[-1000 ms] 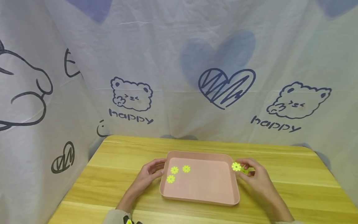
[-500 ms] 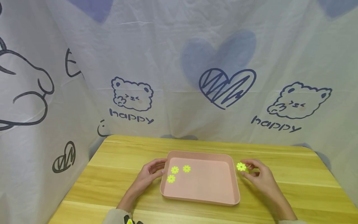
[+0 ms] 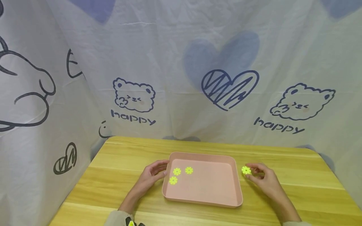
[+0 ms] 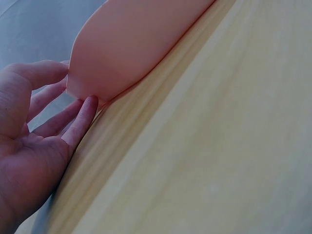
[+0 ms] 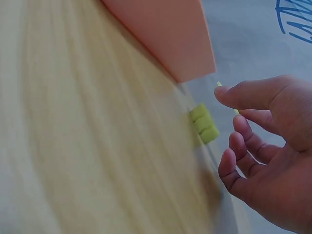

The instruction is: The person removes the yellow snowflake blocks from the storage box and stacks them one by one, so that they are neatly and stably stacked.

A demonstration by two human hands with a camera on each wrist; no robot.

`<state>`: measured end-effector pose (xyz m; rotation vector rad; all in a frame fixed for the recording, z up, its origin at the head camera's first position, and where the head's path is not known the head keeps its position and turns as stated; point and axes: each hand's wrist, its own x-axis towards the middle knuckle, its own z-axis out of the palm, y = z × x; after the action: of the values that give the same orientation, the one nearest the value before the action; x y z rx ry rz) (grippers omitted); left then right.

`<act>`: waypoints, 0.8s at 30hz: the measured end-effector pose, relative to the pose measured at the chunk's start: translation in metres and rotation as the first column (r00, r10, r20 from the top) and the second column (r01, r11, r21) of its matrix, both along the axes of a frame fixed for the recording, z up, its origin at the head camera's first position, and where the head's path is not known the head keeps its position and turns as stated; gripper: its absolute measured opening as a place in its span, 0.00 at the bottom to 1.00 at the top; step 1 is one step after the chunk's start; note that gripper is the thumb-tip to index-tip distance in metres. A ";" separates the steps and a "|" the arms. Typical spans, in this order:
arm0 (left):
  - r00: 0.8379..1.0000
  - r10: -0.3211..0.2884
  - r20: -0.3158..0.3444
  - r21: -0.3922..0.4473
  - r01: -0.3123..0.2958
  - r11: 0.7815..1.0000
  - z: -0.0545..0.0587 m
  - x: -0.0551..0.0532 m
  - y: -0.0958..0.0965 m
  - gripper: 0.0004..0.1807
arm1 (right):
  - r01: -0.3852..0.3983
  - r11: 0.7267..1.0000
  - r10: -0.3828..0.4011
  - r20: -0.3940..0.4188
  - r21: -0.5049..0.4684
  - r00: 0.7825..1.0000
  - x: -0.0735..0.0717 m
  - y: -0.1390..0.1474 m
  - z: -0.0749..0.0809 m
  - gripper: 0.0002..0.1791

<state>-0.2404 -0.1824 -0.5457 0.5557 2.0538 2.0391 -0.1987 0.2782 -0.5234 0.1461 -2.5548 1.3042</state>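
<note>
A pink rectangular tray [image 3: 205,183] lies on the table with three yellow-green snowflake building discs [image 3: 189,170] in its left part. My left hand [image 3: 151,172] touches the outside of the tray's left wall with thumb and relaxed fingers, as the left wrist view also shows. Right of the tray, my right hand [image 3: 264,177] pinches another snowflake building disc [image 3: 246,170] between thumb and index finger. The right wrist view shows that disc nearly edge-on, mostly hidden by the thumb. Beyond those fingers is a yellow-green ridged block [image 5: 204,123], possibly stacked discs.
The wood-grain table [image 3: 135,150] extends around the tray. Behind it and on the left hangs a pale curtain [image 3: 175,62] printed with hearts and bears. A black and yellow item [image 3: 131,223] shows by the left sleeve at the bottom edge.
My right hand, pinching the disc, has moved right, away from the tray's right rim. My left hand and the three discs in the tray stay in place.
</note>
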 end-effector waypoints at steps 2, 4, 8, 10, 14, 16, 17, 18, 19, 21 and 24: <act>1.000 -0.001 0.002 0.002 0.001 1.000 0.000 0.000 0.000 0.27 | -0.001 1.000 0.002 0.021 -0.011 1.000 0.000 0.002 -0.002 0.22; 1.000 0.000 0.004 0.001 0.000 1.000 0.000 0.000 0.000 0.27 | 0.000 1.000 0.001 0.040 -0.021 0.999 -0.001 0.003 -0.004 0.22; 1.000 0.003 0.005 0.001 -0.003 1.000 0.000 0.000 0.000 0.27 | 0.003 0.999 -0.001 0.064 -0.037 0.998 -0.002 0.004 -0.007 0.23; 1.000 0.006 0.007 -0.001 -0.006 1.000 0.000 0.000 0.000 0.26 | 0.004 0.999 -0.001 0.075 -0.049 0.997 -0.002 0.005 -0.008 0.23; 1.000 0.008 0.011 -0.005 -0.008 1.000 0.001 0.001 0.000 0.26 | 0.000 0.996 0.007 0.086 -0.085 0.996 -0.002 0.005 -0.009 0.23; 1.000 0.007 0.009 -0.004 -0.007 1.000 0.001 0.001 0.000 0.26 | -0.002 0.995 0.011 0.090 -0.097 0.996 -0.002 0.006 -0.010 0.22; 1.000 0.006 0.008 -0.004 -0.006 1.000 0.000 0.001 -0.001 0.26 | -0.006 0.995 0.015 0.091 -0.104 0.996 -0.002 0.006 -0.010 0.22; 1.000 0.004 0.007 -0.004 -0.004 1.000 0.000 0.001 -0.001 0.26 | -0.006 0.994 0.017 0.096 -0.108 0.995 -0.002 0.006 -0.010 0.22; 1.000 0.003 0.007 -0.004 -0.003 1.000 0.000 0.001 -0.001 0.26 | -0.007 0.994 0.018 0.102 -0.110 0.995 -0.002 0.006 -0.010 0.22; 1.000 0.004 0.007 -0.001 -0.004 1.000 0.000 0.001 0.000 0.26 | -0.007 0.993 0.020 0.115 -0.116 0.993 -0.002 0.007 -0.010 0.22; 1.000 0.004 0.007 0.003 -0.004 1.000 0.000 0.001 0.000 0.26 | -0.004 0.992 0.022 0.135 -0.128 0.991 -0.002 0.007 -0.010 0.22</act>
<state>-0.2398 -0.1825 -0.5456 0.5442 2.0493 2.0441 -0.2006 0.2852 -0.5329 0.0502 -2.5743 1.5268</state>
